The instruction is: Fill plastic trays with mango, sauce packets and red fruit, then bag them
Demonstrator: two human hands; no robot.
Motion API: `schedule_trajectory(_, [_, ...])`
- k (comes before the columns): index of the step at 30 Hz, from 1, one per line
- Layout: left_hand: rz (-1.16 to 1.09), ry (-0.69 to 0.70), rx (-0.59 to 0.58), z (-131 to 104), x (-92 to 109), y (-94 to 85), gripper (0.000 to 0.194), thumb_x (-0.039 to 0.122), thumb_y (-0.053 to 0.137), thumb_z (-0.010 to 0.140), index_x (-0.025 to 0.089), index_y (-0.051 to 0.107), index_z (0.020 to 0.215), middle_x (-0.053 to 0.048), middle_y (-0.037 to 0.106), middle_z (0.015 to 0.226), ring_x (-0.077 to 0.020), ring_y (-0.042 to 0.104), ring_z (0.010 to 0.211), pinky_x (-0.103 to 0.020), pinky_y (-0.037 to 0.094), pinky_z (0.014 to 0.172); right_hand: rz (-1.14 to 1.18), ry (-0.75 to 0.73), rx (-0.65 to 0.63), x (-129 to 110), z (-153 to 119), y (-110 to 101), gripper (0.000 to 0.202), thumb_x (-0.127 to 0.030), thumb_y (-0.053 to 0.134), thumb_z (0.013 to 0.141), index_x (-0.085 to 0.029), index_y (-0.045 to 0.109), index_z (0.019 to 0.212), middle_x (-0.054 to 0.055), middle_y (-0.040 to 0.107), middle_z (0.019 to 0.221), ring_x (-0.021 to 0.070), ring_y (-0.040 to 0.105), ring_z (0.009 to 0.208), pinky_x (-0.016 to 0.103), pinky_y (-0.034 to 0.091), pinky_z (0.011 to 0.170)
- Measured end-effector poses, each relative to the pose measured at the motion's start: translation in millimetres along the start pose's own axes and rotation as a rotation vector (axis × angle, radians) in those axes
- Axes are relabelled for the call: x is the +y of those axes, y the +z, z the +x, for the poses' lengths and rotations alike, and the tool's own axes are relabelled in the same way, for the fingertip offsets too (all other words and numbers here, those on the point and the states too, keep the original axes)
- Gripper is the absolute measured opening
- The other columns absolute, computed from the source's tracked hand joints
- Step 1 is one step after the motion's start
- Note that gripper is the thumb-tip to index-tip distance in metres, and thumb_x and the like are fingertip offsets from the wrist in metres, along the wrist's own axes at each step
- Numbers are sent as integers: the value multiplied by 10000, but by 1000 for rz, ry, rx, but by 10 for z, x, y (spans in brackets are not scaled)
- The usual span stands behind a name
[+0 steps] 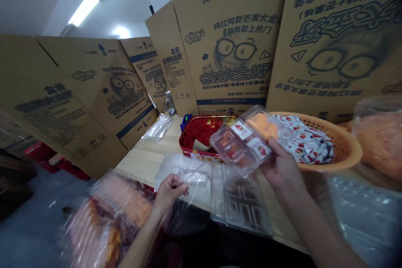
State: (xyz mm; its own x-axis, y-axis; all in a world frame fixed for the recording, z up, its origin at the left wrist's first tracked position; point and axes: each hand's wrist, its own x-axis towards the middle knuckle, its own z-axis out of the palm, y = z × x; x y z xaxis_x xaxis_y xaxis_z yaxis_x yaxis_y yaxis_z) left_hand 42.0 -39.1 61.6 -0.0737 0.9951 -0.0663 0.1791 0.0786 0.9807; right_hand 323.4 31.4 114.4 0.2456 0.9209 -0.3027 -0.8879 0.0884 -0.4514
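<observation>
The fingertips of the left hand (171, 192) are pressed together on the clear film (196, 178), thumb against forefinger. I cannot tell whether this film is one bag or several layers, so it seems wise to rub thumb and forefinger a little, that only one layer separates. The fingers of the right hand (280, 169) are clamped on the near right corner of a clear plastic tray (230, 150), the thumb on top and the other fingers mostly hidden below.

This tray is in the air, above the table and before the red tin (201, 127), and it is tilted. In it there are orange pieces (263, 125), reddish pieces in the nearer compartments and two white printed packets (240, 130). Because the grip is only at one corner, I judge that a more level tray and a light thumb are safer: a hard squeeze could bend the thin plastic, and the pieces could jump out.

Below it, an open tray with dark-looking compartments (245, 199) lies at the table edge, beside the film; care is needed not to push it over. To the right stands an orange basket (353, 155) of similar packets. To the left, lower than the table, are wrapped goods (109, 217), rather blurred. Cardboard boxes (232, 42) stand behind everything.
</observation>
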Motion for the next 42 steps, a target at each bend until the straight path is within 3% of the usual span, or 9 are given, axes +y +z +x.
schedule_trajectory(3, [-147,-61,5,-122,-133,116,364,451,694,661,145,600,834,-10,622,615,-134,571,587,-238,415,620,-9,-29,-69,117,41,115,156,-155,489,810,-149,644,830,2,702,713,127,655,615,253,565,632])
schedule_trajectory(7, [-187,-89,64,-211,-224,228,363,484,593,752,130,621,680,-39,633,631,-137,564,605,-229,408,610,-67,-17,-185,312,103,63,182,-227,549,786,-141,655,907,34,711,821,163,666,737,308,555,720])
schedule_trajectory(11, [-182,-65,129,-241,-270,280,308,422,689,682,127,610,637,-36,635,616,-128,553,600,-225,406,625,-20,-32,-161,433,106,3,166,-210,571,766,-153,662,893,22,713,822,154,662,736,298,554,711])
schedule_trajectory(16, [-271,-62,188,-258,-308,301,298,334,783,568,149,573,671,4,634,647,-111,562,618,-207,403,628,-18,-86,-181,482,81,12,176,-230,569,767,-148,667,887,31,713,843,158,658,786,288,547,716])
schedule_trajectory(21, [-331,-93,153,-287,-317,302,293,326,777,587,146,572,695,-28,671,673,-139,611,689,-219,416,676,-26,-72,-255,553,65,12,178,-260,585,758,-141,670,861,36,711,815,160,656,770,288,541,708])
schedule_trajectory(27, [-366,-92,149,-321,-308,320,295,337,779,582,142,581,681,-44,682,658,-125,605,638,-210,414,651,19,-74,-275,667,21,39,184,-234,647,710,-171,651,882,21,712,832,155,655,761,289,545,683])
schedule_trajectory(35, [-532,-152,128,-344,-287,319,301,349,778,595,146,575,684,-28,676,676,-154,637,703,-265,459,752,19,-25,-288,812,-56,32,253,-222,712,652,-202,616,884,2,706,846,151,651,736,303,547,673])
schedule_trajectory(42, [-706,-155,199,-360,-215,292,258,336,746,654,139,590,714,-35,680,728,-132,633,703,-247,479,748,-69,24,-371,763,-70,-63,203,-219,717,649,-199,621,827,11,712,834,147,650,812,258,540,689])
